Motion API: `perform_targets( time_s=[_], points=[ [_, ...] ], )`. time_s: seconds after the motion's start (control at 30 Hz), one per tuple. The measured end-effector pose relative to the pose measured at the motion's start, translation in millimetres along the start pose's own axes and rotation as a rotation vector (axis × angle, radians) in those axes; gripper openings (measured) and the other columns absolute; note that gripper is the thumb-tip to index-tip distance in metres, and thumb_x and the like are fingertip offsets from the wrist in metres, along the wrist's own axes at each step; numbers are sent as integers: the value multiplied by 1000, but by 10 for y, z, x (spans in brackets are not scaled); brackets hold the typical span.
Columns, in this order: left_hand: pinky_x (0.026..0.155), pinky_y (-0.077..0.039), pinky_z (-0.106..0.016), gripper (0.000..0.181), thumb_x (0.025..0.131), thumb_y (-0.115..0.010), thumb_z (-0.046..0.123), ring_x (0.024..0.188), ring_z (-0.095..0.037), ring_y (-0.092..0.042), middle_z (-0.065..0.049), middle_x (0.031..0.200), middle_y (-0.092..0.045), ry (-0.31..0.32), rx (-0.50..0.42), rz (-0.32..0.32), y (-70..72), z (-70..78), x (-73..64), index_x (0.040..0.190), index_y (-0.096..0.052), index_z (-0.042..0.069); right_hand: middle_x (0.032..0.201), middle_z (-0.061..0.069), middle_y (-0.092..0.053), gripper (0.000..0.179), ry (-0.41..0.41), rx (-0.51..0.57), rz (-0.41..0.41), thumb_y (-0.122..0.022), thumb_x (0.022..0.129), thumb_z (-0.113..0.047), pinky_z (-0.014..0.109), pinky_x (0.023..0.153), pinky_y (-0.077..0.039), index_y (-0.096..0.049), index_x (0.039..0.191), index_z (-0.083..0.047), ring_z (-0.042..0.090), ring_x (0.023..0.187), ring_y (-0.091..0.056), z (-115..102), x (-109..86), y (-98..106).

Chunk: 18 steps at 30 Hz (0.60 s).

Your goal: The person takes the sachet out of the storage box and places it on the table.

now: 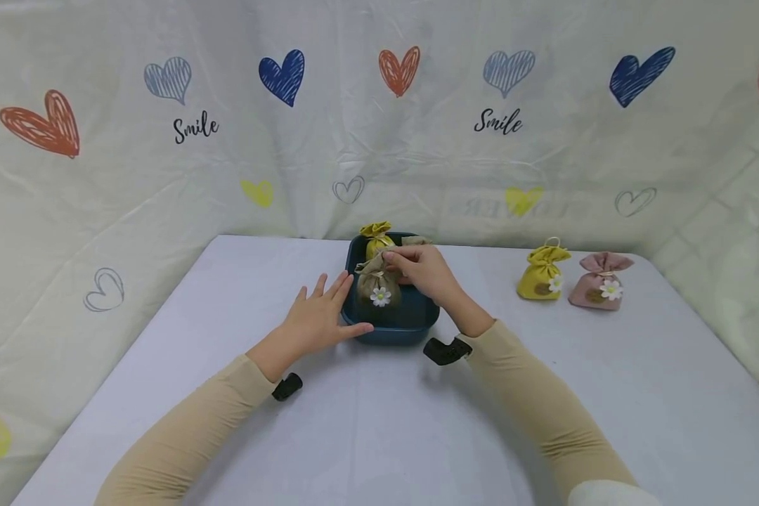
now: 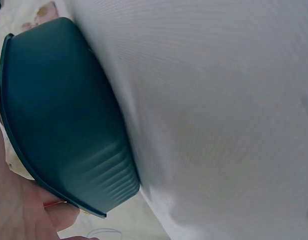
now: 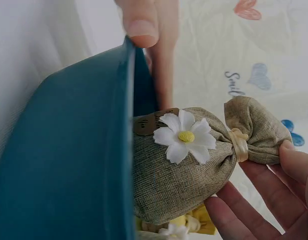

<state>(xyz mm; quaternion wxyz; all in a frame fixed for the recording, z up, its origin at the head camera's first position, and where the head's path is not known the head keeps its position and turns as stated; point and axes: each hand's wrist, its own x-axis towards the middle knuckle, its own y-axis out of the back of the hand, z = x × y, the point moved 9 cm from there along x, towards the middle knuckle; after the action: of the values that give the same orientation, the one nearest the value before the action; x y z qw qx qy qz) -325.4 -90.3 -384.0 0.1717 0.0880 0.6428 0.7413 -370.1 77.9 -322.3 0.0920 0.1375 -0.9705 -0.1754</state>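
Note:
My right hand [image 1: 429, 273] pinches the gathered top of a brown cloth sachet [image 1: 377, 287], which has a white flower with a yellow centre on its front. The sachet's lower part sits below the rim of a dark teal plastic bin [image 1: 393, 338]. My left hand [image 1: 313, 318] rests on the bin's left side with fingers spread, the thumb along the front rim. Behind the held sachet, a yellow sachet [image 1: 377, 235] stands in the bin. Beside it another brown cloth top [image 1: 416, 240] shows, partly hidden by my right hand.
To the right on the white table [image 1: 329, 450] stand a yellow sachet [image 1: 542, 274] and a pink sachet [image 1: 597, 288], each with a white flower. A pale sheet printed with hearts [image 1: 398, 70] hangs behind the table.

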Motion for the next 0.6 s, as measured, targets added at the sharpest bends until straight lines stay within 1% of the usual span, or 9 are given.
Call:
perform_targets(
  time_s=[0.3, 0.6],
  points=[
    [119, -14, -66, 110, 90, -48, 81, 155, -41, -6, -5, 171, -9, -13, -1, 11, 10, 8, 15, 166, -10, 12, 133, 24, -63, 37, 9, 54, -15, -60, 106, -17, 46, 90, -58, -64, 135, 6, 37, 115, -66, -104, -105, 129],
    [118, -14, -67, 110, 90, -50, 81, 155, -41, -6, -6, 171, -10, -17, -2, 4, 7, 21, 9, 166, -12, 11, 134, 24, -63, 36, 21, 97, -12, -58, 107, -14, 47, 91, -57, -64, 135, 7, 35, 116, -66, -170, -233, 258]
  ],
)
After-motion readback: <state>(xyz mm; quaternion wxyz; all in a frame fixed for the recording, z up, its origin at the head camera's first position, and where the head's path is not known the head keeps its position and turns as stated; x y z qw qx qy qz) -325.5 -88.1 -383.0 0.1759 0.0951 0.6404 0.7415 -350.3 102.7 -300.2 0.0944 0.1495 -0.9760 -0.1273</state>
